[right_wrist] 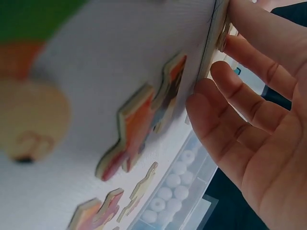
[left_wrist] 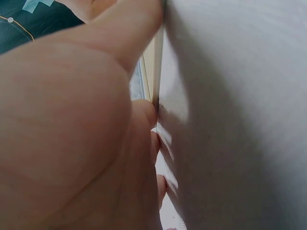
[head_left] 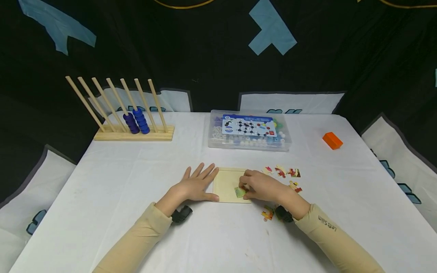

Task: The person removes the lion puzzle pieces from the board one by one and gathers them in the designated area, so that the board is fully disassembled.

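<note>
A pale wooden puzzle board lies flat on the white table. My left hand spreads its fingers flat along the board's left side, with index fingertip and thumb tip at the edge. Over the board's right part, my right hand pinches a green jigsaw piece between thumb and index finger, low at the board's surface. The thin edge of the held piece shows between the fingertips in the right wrist view; its right part is hidden by the fingers from above.
Several loose jigsaw pieces lie right of the board, and another piece sits near the right wrist. Behind stand a clear plastic box of beads and a wooden peg rack with blue rings. An orange block is at the far right.
</note>
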Tool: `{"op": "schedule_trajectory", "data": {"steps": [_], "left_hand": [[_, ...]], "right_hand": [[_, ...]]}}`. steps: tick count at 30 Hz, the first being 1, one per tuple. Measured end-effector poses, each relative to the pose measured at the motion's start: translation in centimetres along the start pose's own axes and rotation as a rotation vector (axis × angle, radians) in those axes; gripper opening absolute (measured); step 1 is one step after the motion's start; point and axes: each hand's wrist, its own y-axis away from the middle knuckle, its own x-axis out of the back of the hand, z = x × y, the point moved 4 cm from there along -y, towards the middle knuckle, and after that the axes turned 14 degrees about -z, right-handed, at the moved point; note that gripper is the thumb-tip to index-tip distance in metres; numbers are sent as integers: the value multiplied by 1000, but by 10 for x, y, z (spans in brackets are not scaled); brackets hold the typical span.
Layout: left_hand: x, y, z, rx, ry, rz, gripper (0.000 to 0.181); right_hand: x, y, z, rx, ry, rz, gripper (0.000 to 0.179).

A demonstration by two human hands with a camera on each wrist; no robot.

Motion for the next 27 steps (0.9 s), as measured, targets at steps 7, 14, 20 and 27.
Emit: {"op": "schedule_trajectory", "data": {"steps": [7,14,20,27], "left_hand": [[1,0,0,-1,4,-1,94],[-4,-4,-7,19,2,2,96],[-4,-4,-7,19,7,-5,96],[-2,-2,-3,0,3,-8,94]], "right_hand": [[5,10,2,-44,-28,32,21],[9,46,20,-122,-172,20,21],[3,93,39,-209,-285,-11,21],[-6,138,55,-315,-364,-29,24]]}}
